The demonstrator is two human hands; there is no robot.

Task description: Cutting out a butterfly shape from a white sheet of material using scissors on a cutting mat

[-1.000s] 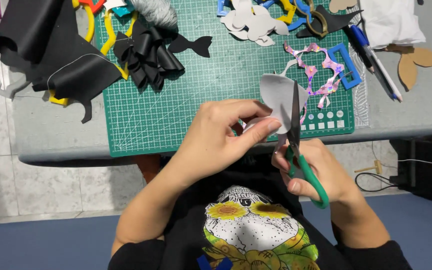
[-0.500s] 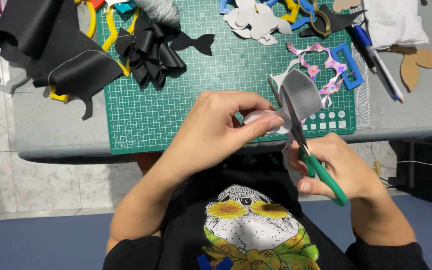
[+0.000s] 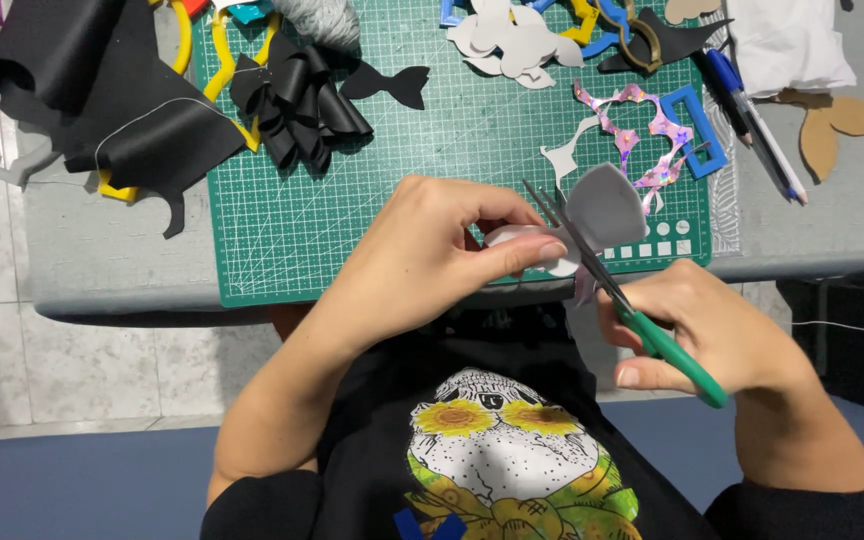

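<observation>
Left hand [image 3: 422,255] pinching grey foam cut-out [image 3: 602,205]; right hand [image 3: 697,330] clamped on green-handled scissors [image 3: 612,285], blades parted, above green cutting mat [image 3: 282,230].

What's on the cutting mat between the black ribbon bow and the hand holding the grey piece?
In the head view, only bare green cutting mat lies between the black bow and the left hand. The black fish-tail cutout sits off to the side.

Cutting mat [image 3: 352,210] on worktop [image 3: 102,270]; ribbon bow [image 3: 297,105] on mat left; pens [image 3: 752,120] right of mat; foam cutouts [image 3: 512,40] at far edge.
</observation>
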